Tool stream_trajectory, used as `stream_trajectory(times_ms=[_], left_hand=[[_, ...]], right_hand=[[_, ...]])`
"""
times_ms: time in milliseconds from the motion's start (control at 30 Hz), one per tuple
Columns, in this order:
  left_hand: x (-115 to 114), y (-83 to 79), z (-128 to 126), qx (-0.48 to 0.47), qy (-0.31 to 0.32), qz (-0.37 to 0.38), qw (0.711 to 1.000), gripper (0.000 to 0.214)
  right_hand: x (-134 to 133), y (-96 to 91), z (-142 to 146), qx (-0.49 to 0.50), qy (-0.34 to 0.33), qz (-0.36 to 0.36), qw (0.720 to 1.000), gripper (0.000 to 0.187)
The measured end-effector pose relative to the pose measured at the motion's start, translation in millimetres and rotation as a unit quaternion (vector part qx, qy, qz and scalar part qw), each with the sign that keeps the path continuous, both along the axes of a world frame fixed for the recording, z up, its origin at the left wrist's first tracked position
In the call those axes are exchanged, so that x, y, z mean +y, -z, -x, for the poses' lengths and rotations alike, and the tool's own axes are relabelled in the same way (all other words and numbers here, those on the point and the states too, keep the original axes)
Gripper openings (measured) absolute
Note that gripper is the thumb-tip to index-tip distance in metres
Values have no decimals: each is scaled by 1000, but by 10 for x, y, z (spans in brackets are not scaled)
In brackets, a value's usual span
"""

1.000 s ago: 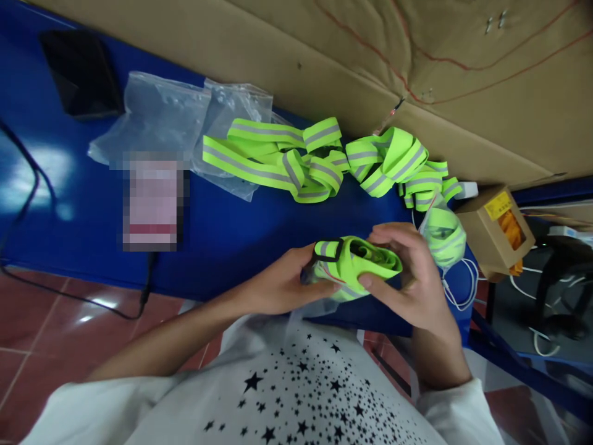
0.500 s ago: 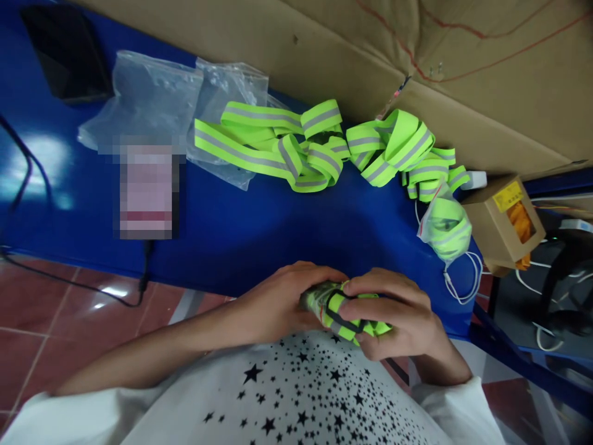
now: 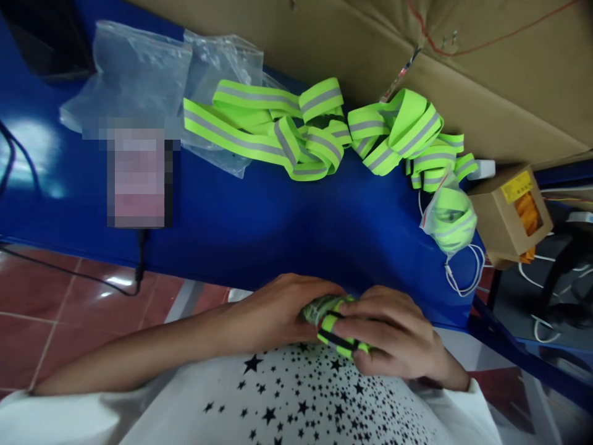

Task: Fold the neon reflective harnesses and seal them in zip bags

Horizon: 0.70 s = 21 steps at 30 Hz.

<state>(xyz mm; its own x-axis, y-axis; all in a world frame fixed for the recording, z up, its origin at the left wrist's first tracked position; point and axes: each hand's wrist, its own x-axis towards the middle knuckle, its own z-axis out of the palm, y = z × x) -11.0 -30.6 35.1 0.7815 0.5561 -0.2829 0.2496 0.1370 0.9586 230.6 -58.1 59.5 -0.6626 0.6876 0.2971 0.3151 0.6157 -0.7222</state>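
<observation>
Fingers of the right hand are clamped on a rolled strap, bright green, with a black buckle partly covered by them. The left hand grips the opposite end, where a clear wrapper shows; its fingertips are hidden, and how far the wrapper encloses the roll cannot be told. The roll is held in front of the starred shirt, beside the near edge of the blue counter. Beyond the hands, a broad stretch of counter separates them from a tangled strap, which overlaps clear bags. Rightward lie a looped strap, a smaller heap and a bagged strap; a cardboard box stands near the right edge. At left, a pinkish object is pixelated beyond reading, and a dark object is cut off by the frame.
</observation>
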Motion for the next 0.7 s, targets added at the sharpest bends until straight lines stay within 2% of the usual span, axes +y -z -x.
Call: stream_trajectory(times_ms=[167,300,400,467,567,633,700], left_hand=[[-4,-2,-49,17,-13,18,1000,54],[-12,18,-59,51,-27,38,998,51],[-18,51,-76,78,-71,7,994,53],[12,61,-99,100,-104,-32,989,51],[110,57,-138,107,-112,-46,987,50],[184,60,-145,97,-107,-33,989,48],[242,73,-120,74,-120,-15,990,43]], right_hand=[[61,17,-7,-26,3,35,999,29],[59,-83,-1,-125,9,77,989,33],[57,-85,38,-166,31,68,983,34],[91,-30,85,-144,62,76,985,29],[211,70,150,-47,109,94,988,13],[304,92,150,-3,104,103,989,9],[367,53,96,-18,68,133,989,20]])
